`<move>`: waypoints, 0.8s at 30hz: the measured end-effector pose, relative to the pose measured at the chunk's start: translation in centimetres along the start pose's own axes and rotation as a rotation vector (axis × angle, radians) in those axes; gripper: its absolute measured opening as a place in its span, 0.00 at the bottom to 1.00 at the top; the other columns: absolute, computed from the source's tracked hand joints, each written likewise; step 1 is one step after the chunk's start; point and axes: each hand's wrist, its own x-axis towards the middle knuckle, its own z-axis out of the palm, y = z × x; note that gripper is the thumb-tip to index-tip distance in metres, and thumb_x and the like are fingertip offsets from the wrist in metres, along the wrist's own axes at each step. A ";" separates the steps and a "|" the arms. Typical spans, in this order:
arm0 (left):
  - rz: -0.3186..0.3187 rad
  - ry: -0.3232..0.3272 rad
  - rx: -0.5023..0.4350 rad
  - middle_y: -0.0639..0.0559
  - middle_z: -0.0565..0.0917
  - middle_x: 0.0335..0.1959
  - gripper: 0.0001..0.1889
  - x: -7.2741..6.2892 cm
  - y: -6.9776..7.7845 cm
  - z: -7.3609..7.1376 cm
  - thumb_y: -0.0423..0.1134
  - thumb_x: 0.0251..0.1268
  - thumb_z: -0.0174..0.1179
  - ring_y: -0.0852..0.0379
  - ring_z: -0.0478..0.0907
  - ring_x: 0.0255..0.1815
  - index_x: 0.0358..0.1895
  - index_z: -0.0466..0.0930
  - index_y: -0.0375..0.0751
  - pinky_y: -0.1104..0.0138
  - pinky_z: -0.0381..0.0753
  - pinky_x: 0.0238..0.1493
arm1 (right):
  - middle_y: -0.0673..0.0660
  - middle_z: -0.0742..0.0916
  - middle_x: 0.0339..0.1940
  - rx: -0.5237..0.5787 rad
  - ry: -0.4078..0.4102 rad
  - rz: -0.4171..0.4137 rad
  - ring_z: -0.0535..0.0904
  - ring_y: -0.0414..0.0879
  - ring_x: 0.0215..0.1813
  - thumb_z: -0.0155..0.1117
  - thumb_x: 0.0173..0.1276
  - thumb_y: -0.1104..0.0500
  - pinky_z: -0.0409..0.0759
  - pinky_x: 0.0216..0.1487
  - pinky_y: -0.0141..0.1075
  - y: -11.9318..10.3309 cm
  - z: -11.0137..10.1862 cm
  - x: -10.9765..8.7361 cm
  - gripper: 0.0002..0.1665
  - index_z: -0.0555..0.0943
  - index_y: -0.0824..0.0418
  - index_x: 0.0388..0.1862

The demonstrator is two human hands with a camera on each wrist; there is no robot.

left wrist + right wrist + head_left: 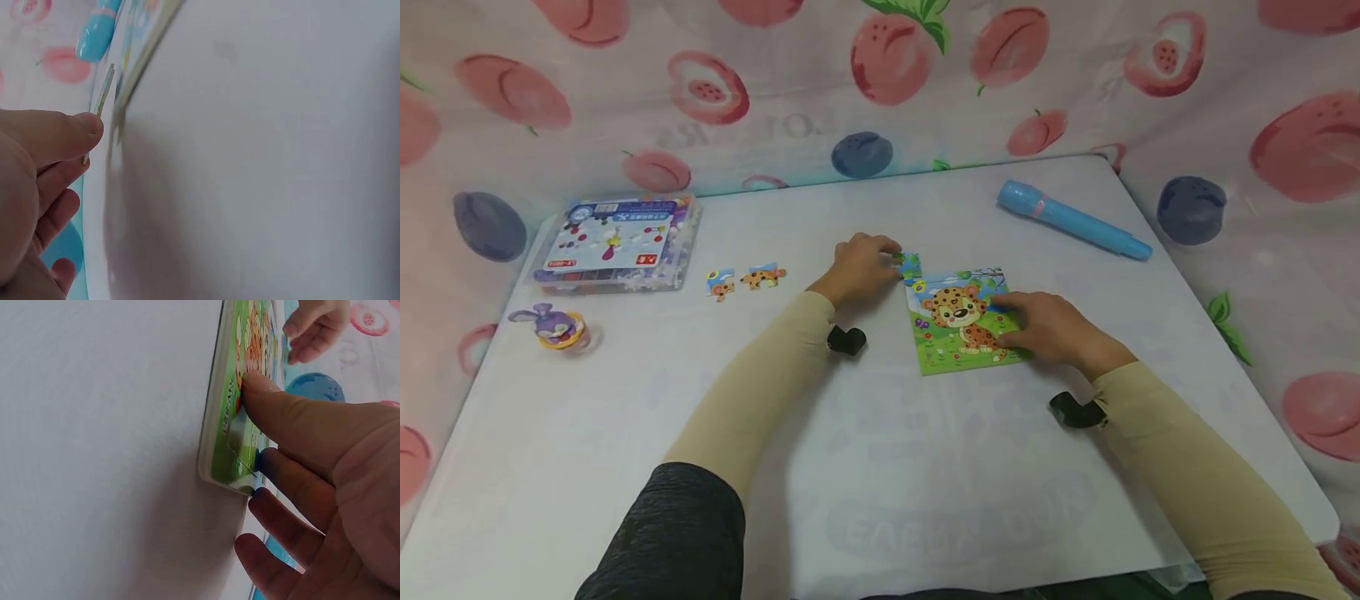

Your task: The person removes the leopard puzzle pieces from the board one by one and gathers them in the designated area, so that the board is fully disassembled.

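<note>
My left hand (pixel 863 271) pinches a small blue-and-green puzzle piece (pixel 911 265) at the upper left corner of the jigsaw puzzle (pixel 934 358). In the left wrist view the piece (pixel 107 90) stands edge-on between thumb and fingers, tilted up. The puzzle shows a spotted leopard cub on green grass and lies flat. On its right side rests my right hand (pixel 1052 327), with the thumb (pixel 294 415) on the picture and the fingers loosely spread by the edge. Two loose puzzle pieces, one with an ear (pixel 721 285) and one spotted (pixel 763 276), lie to the left.
A clear plastic box (pixel 613 242) with a printed label sits at the table's back left. In front of it is a purple rabbit toy (pixel 556 327) on a yellow ring. A blue tube-shaped pen (pixel 1075 220) lies at the back right. Fruit-print cloth borders the white table (pixel 880 467).
</note>
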 end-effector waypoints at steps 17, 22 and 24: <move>-0.082 0.020 0.056 0.47 0.79 0.63 0.22 -2.2 -4.8 -3.1 0.43 0.69 0.63 0.45 0.65 0.68 0.64 0.78 0.43 0.49 0.57 0.63 | 0.71 0.72 0.71 -0.008 0.001 -0.011 0.61 0.70 0.72 0.71 0.66 0.56 0.57 0.70 0.63 0.2 -0.1 -0.1 0.40 0.68 0.65 0.74; -0.102 0.021 0.051 0.46 0.78 0.63 0.22 -2.9 -6.1 -3.8 0.43 0.70 0.63 0.44 0.65 0.68 0.64 0.78 0.43 0.48 0.55 0.64 | 0.72 0.72 0.70 -0.009 -0.004 -0.013 0.61 0.70 0.72 0.71 0.66 0.56 0.58 0.70 0.63 0.1 -0.1 -0.1 0.40 0.68 0.66 0.74; -0.111 0.017 0.048 0.46 0.78 0.64 0.22 -3.1 -6.6 -4.0 0.43 0.70 0.62 0.44 0.64 0.68 0.65 0.78 0.43 0.48 0.55 0.64 | 0.72 0.72 0.70 -0.012 -0.003 -0.019 0.61 0.70 0.72 0.71 0.66 0.56 0.58 0.70 0.62 0.0 -0.1 0.0 0.40 0.68 0.66 0.74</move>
